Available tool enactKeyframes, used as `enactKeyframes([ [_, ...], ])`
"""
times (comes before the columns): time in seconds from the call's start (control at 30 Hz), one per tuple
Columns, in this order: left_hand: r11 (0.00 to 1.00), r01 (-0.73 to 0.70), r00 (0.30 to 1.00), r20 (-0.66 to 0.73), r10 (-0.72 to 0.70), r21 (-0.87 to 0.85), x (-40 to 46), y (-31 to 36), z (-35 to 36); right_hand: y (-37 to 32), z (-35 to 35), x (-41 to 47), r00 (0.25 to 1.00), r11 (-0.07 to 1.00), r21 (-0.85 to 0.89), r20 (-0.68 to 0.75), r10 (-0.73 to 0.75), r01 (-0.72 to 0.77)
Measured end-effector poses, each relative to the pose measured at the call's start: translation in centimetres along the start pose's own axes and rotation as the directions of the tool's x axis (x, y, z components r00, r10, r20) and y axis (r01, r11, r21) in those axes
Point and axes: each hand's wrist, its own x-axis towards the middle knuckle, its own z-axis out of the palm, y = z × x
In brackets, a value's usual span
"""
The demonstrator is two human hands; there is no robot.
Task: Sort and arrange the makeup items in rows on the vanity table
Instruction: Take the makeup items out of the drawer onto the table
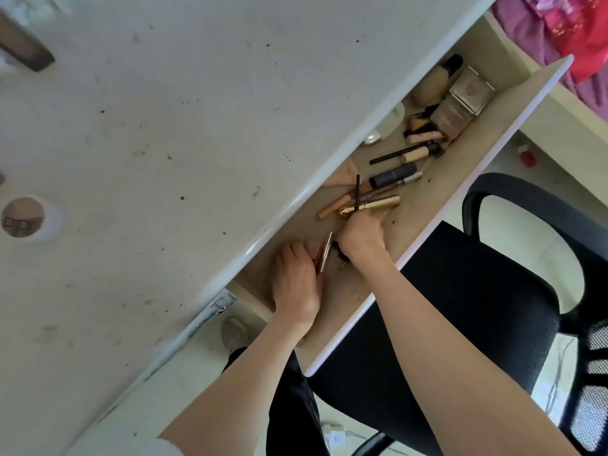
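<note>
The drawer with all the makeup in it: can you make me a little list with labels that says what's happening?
place: open drawer under the vanity table
right hand: holds a thin dark pencil, tip pointing up
left hand: holds slim pens
still in drawer: gold tube, dark tube, beige bottle, mirrored box
rows on tabletop: none yet
nearby: black chair

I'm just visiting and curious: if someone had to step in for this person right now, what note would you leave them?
Left hand: in the open drawer, holding a slim metallic stick.
Right hand: pinching a thin dark pencil upright.
Still loose in the drawer: gold tube, dark tube, beige bottle, other items.
Done: nothing set out on the vanity top.
Left: move everything up and sort it into rows.
</note>
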Motion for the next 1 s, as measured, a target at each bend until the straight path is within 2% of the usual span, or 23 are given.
enactKeyframes([
  [0.17,0.988,-0.016,0.999,0.046,0.009,0.152,0.2,0.2,0.2,-0.5,0.2,0.4,1.0,0.999,-0.05,0.016,-0.014,0.015],
  [0.33,0.989,-0.065,0.991,0.122,0.049,0.134,0.4,0.0,0.4,-0.9,0.3,1.0,0.996,0.999,-0.039,0.09,-0.013,0.016],
  [0.43,0.995,-0.085,0.99,0.121,0.078,0.049,0.3,-0.4,0.0,-1.0,0.2,0.9,0.991,0.999,0.031,0.13,0.003,-0.007],
  [0.5,0.994,-0.106,0.989,0.103,0.106,-0.001,0.1,-0.8,-0.4,-1.1,0.1,0.5,0.991,0.989,0.139,0.131,0.027,-0.046],
  [0.63,0.978,-0.121,0.987,0.081,0.136,-0.169,-0.4,-0.9,-1.5,-0.8,-0.4,-0.8,0.995,0.906,0.415,0.083,0.048,-0.079],
  [0.7,0.96,-0.095,0.985,0.114,0.129,-0.262,-0.6,-0.7,-2.2,-0.4,-0.8,-1.9,0.997,0.868,0.493,0.076,0.03,-0.064],
  [0.83,0.876,-0.016,0.978,0.177,0.115,-0.482,-1.6,-0.4,-4.0,0.0,-1.5,-3.7,0.999,0.836,0.549,0.035,0.002,-0.021],
  [1.0,0.745,0.063,0.972,0.21,0.106,-0.664,-2.7,0.3,-7.6,0.1,-2.6,-6.2,0.997,0.773,0.631,-0.063,-0.039,0.07],
])
